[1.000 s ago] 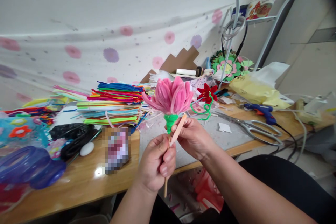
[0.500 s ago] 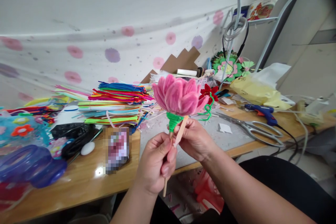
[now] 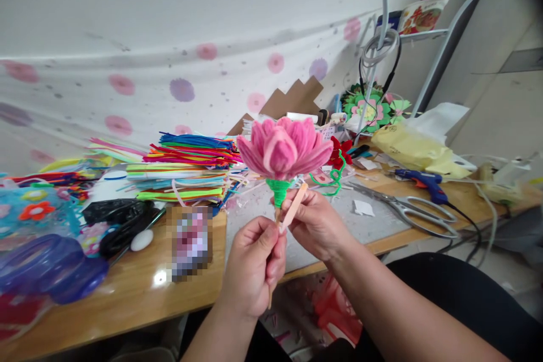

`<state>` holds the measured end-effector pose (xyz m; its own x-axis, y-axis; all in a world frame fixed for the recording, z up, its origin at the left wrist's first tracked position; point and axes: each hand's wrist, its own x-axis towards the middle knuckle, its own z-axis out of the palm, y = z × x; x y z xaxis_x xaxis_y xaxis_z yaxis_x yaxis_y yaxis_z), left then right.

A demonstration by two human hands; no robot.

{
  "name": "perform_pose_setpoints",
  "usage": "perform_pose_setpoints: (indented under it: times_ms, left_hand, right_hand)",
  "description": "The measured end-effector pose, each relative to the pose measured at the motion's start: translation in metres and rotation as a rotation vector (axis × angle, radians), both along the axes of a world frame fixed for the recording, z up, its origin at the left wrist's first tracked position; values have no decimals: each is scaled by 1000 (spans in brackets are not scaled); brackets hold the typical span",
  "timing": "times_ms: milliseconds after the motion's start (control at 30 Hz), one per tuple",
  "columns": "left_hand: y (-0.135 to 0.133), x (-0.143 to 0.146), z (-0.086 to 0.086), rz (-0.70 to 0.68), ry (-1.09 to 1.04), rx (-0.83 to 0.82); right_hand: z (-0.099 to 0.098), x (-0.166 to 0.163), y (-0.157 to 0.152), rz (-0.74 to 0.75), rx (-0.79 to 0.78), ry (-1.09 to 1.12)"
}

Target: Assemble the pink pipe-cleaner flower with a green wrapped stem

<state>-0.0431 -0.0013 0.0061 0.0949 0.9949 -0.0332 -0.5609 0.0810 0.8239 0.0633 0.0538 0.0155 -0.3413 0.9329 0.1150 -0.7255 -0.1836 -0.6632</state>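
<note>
A pink pipe-cleaner flower [image 3: 282, 153] stands upright before me, with a green wrapped base [image 3: 279, 191] under its petals. Its thin wooden stick stem [image 3: 270, 300] runs down through my left hand [image 3: 257, 263], whose thumb and fingers are closed round it. Just right of the stem, my right hand [image 3: 316, 223] pinches a flat tan strip [image 3: 296, 205] slanting up beside the base. The strip has a whitish lower end near my left thumb; whether it is wood or tape I cannot tell. Some right fingertips are hidden behind the strip and stem.
Bundles of coloured pipe cleaners [image 3: 182, 167] lie back left on the table. Large scissors [image 3: 407, 209] and a blue glue gun [image 3: 424, 181] lie right, near a red flower [image 3: 340, 150] with green wire. A purple tape dispenser-like object [image 3: 51, 268] sits front left.
The flower has turned about its stem and tilted more upright, showing a different petal in front. My left hand has shifted slightly up the stick; the right still pinches the strip.
</note>
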Motion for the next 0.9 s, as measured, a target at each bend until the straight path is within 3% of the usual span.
perform_pose_setpoints:
  times_ms: [133, 200, 367, 433, 500, 633, 700, 767, 900]
  left_hand:
    - [2, -4, -2, -294, -217, -36]
    - [3, -2, -5, -300, -203, -30]
    - [1, 6, -11, 218, 240, 76]
    - [0, 6, -9, 286, 254, 79]
    - [0, 4, -5, 184, 161, 46]
    - [2, -3, 2, -151, -33, -45]
    - [4, -3, 3, -228, -47, -70]
    - [6, 0, 1, -153, 36, -43]
    - [4, 7, -4, 216, 283, 103]
  right_hand:
    - [3, 3, -4, 65, -7, 8]
    - [3, 3, -4, 54, -6, 7]
    - [-2, -2, 1, -90, -2, -2]
    - [-3, -3, 3, -103, 5, -10]
    - [-2, -2, 2, -69, 15, -19]
    - [2, 4, -1, 12, 35, -30]
    - [3, 4, -1, -2, 49, -35]
    - [2, 3, -1, -62, 64, -42]
    - [0, -1, 2, -208, 107, -58]
